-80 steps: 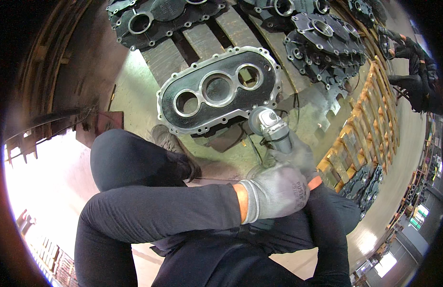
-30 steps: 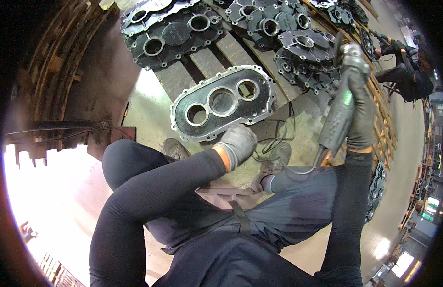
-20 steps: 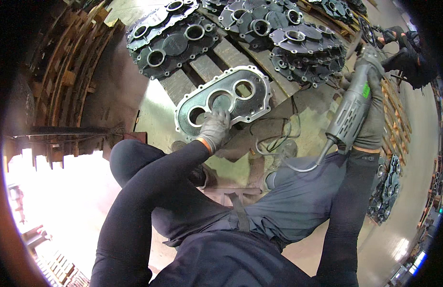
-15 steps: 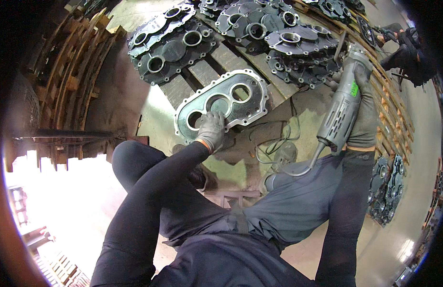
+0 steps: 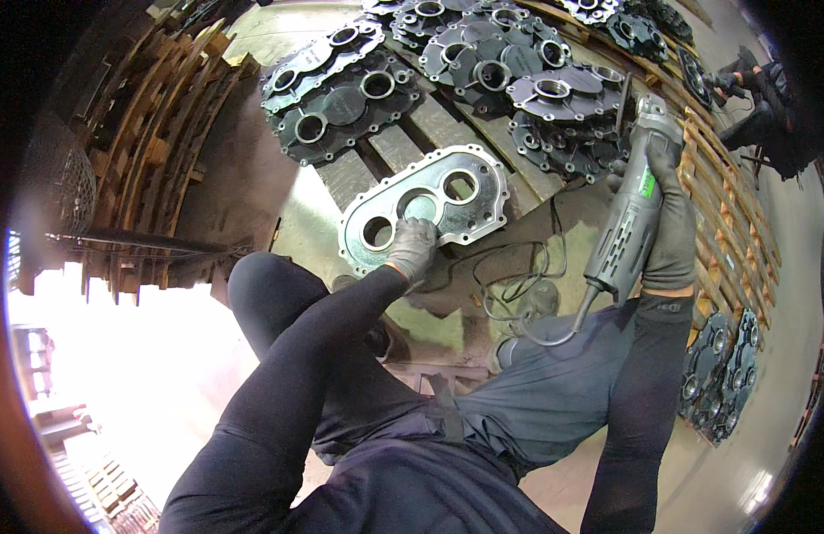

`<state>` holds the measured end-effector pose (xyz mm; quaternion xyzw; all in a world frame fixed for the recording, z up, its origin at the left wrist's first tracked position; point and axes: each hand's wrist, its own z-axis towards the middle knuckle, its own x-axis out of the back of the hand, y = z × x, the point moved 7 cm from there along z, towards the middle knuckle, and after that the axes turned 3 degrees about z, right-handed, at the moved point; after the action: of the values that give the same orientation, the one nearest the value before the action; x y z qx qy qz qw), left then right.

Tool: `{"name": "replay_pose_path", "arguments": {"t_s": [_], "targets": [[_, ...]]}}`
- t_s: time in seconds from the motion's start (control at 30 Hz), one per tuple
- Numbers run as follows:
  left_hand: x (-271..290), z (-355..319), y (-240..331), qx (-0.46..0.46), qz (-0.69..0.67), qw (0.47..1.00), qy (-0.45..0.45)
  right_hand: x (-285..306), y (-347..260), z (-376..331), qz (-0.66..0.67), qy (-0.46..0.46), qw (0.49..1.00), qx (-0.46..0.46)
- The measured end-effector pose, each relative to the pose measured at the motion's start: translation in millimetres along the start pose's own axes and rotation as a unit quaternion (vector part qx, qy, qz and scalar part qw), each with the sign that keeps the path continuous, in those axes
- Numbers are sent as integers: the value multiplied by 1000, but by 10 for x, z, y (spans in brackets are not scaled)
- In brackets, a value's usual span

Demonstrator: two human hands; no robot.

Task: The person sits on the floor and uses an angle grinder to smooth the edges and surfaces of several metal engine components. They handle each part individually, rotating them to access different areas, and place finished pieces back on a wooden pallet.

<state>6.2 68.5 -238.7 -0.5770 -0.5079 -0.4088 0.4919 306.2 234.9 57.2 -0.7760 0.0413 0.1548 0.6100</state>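
Note:
An oval metal housing cover (image 5: 363, 206) with three round openings and a bolt-hole rim lies at the near end of a wooden pallet. My gloved left hand (image 5: 414, 248) is closed over its near edge, with the fingers by the middle opening. The thumb is mostly hidden. Off to the right, clear of the cover, my gloved right hand (image 5: 672, 222) is wrapped round the body of a grey angle grinder (image 5: 627, 224). The grinder's head points away from me, and a thin dark part sits beside it. Its cord (image 5: 554, 340) trails down over my right leg.
Dark cast covers (image 5: 345, 105) are stacked on the pallet (image 5: 396, 147) beyond. More covers (image 5: 719, 374) stand at the right, beside wooden slats (image 5: 723, 240). Loose cable (image 5: 519, 276) lies by my shoe. Stacked pallets (image 5: 149, 133) rise at left. Another person (image 5: 768, 102) is at far right.
The whole view has shifted, so the pallet and covers appear lower and farther right. My left hand stays on the cover. The grinder remains in my right hand, slightly lower in the picture.

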Motion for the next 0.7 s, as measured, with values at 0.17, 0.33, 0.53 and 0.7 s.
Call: {"name": "replay_pose_path", "arguments": {"t_s": [0.17,0.33,0.53,0.7], "targets": [[186,-24,-59,1,-45,999,5,-12,-2,20,-26,-10,1000,-4],[253,-248,-35,-3,-122,992,10,-126,45,-2,-30,-26,999,2],[815,-540,151,-84,-219,972,-10,-172,66,16,-50,-48,998,2],[796,-583,81,-66,-250,965,-47,-264,143,88,-69,-56,996,-22]]}}
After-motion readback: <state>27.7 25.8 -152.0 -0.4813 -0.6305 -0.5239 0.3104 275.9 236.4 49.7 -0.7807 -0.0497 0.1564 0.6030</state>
